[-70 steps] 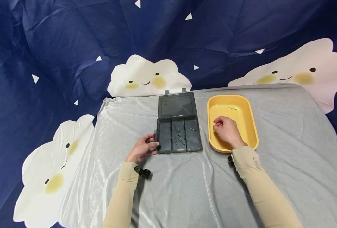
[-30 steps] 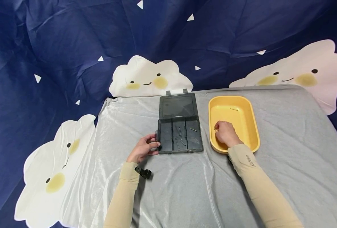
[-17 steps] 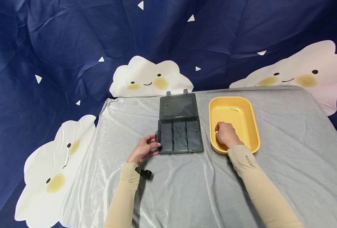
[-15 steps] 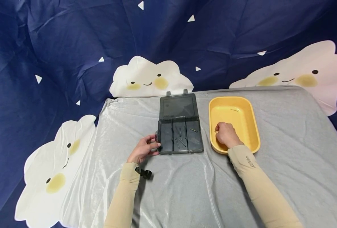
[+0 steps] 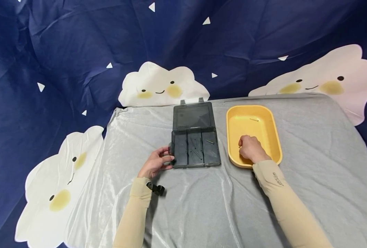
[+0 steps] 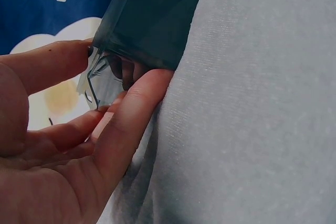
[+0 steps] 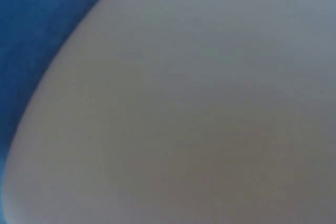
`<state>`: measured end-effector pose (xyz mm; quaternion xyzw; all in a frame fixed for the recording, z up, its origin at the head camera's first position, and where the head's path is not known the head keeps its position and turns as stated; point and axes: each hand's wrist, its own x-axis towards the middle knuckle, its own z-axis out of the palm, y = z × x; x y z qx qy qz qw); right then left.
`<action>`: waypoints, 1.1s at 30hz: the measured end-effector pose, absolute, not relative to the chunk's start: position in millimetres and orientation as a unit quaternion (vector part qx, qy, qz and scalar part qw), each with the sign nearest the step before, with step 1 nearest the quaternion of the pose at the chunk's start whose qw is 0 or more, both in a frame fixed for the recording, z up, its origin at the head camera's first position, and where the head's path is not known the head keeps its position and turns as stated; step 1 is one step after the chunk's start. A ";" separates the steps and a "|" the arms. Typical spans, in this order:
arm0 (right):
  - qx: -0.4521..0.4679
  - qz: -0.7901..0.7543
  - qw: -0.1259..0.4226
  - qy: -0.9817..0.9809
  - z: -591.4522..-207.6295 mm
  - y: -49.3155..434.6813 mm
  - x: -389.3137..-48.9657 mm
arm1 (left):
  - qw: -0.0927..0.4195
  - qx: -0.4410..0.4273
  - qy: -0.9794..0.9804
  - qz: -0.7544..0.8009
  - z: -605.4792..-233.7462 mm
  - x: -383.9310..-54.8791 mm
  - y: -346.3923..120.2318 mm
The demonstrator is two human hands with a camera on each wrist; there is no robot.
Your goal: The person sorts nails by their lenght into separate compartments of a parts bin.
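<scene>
At left, case (image 5: pixel 179 148) is gripped by left hand (image 5: pixel 153 162); nails (image 5: pixel 210 142) are shown by head view alone — over tray (image 5: pixel 245 127), right hand's (image 5: pixel 252 149) grasp is self-obscured, undeterminable.

A cloth-covered table (image 5: pixel 313 151) and cloud-print backdrop (image 5: pixel 183 38) make this a staged setting.

The left forearm (image 5: pixel 133 217) angles forward, thumb and fingers of the left hand (image 5: pixel 153 162) bent into a grip; the right forearm (image 5: pixel 290 206) slants inward, the right hand (image 5: pixel 252 148) knuckles up, fingers curled, tips hidden
</scene>
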<state>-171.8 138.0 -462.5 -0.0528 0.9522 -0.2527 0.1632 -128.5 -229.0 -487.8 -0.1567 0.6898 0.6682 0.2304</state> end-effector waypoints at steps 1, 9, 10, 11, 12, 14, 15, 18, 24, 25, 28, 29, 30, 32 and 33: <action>-0.054 -0.250 0.165 0.953 -461.6 138.7 -171.4 | 0.230 -0.157 0.690 0.668 -488.2 -128.6 -228.9; -0.051 -0.240 0.190 0.951 -457.9 144.3 -170.1 | 0.225 -0.160 0.692 0.667 -489.7 -128.1 -228.3; -0.049 -0.242 0.192 0.950 -457.7 144.7 -169.8 | 0.225 -0.161 0.692 0.667 -489.6 -127.9 -228.2; -0.049 -0.243 0.192 0.950 -457.8 145.0 -169.5 | 0.225 -0.161 0.692 0.667 -489.4 -127.8 -228.2; -0.048 -0.245 0.192 0.949 -458.1 145.4 -169.2 | 0.225 -0.162 0.692 0.666 -489.2 -127.7 -228.2; -0.047 -0.248 0.191 0.949 -458.6 145.7 -168.5 | 0.225 -0.163 0.692 0.666 -488.8 -127.7 -228.3; -0.047 -0.249 0.191 0.948 -459.2 146.0 -168.3 | 0.225 -0.164 0.692 0.666 -488.6 -127.7 -228.2; -0.043 -0.250 0.191 0.948 -459.9 145.7 -167.3 | 0.227 -0.165 0.693 0.665 -488.1 -128.0 -228.0; -0.038 -0.256 0.186 0.948 -460.0 145.6 -166.5 | 0.228 -0.167 0.694 0.662 -487.1 -128.7 -227.7; -0.037 -0.257 0.186 0.948 -459.7 145.5 -166.3 | 0.228 -0.167 0.694 0.662 -487.1 -128.7 -227.7; -0.035 -0.259 0.185 0.947 -460.0 145.5 -166.2 | 0.227 -0.166 0.694 0.663 -487.4 -128.6 -227.6; -0.035 -0.259 0.186 0.947 -460.1 145.6 -166.2 | 0.227 -0.165 0.693 0.664 -487.5 -128.5 -227.7; -0.034 -0.258 0.186 0.947 -460.3 145.6 -166.1 | 0.226 -0.165 0.693 0.664 -487.6 -128.4 -227.7; -0.035 -0.258 0.186 0.948 -461.0 145.8 -166.2 | 0.226 -0.164 0.693 0.664 -487.8 -128.1 -227.6; -0.035 -0.257 0.186 0.948 -461.2 145.9 -166.1 | 0.227 -0.164 0.693 0.665 -487.9 -128.0 -227.6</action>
